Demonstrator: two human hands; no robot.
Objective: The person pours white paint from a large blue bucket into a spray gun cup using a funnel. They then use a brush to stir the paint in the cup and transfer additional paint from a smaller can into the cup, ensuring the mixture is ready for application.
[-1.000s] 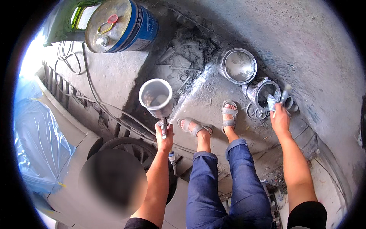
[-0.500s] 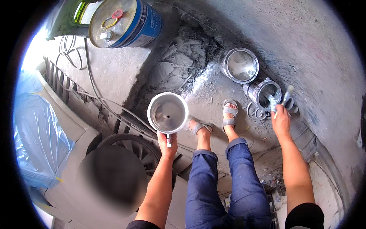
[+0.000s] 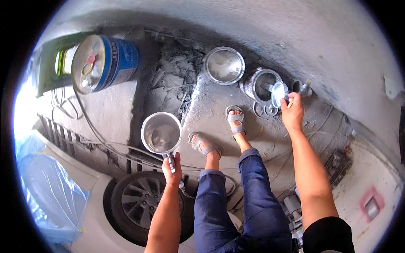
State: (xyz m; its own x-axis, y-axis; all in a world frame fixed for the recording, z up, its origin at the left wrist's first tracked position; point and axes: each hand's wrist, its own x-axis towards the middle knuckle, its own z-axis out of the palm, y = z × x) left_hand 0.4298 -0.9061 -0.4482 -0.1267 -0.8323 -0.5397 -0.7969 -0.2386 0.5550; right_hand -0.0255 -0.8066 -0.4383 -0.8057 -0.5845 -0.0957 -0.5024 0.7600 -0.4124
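My left hand (image 3: 171, 170) is closed round the metal handle of a spray gun (image 3: 172, 162). The gun's round, open cup (image 3: 147, 130) faces up, with some cloudy liquid at its bottom. My right hand (image 3: 293, 111) pinches a small clear plastic cup (image 3: 278, 93), tilted at the rim of an open metal can (image 3: 249, 80). A slim yellowish handle shows at my right fingers. Past them is the pale tip of a brush (image 3: 307, 83); I cannot tell whether my right hand holds it too.
Beside the can stands another open tin (image 3: 224, 49). A ring-shaped lid (image 3: 258, 109) lies near my feet. A blue drum (image 3: 122, 57) stands far left. A hose (image 3: 97, 135) crosses the ground towards a car wheel (image 3: 143, 200). Blue plastic film (image 3: 46, 185) covers part of the car. Rubble lies by the wall.
The view has shifted, and more of the wheel shows. My right hand has turned the clear cup, so its round opening now shows beside the can's rim. The left hand still holds the spray gun.
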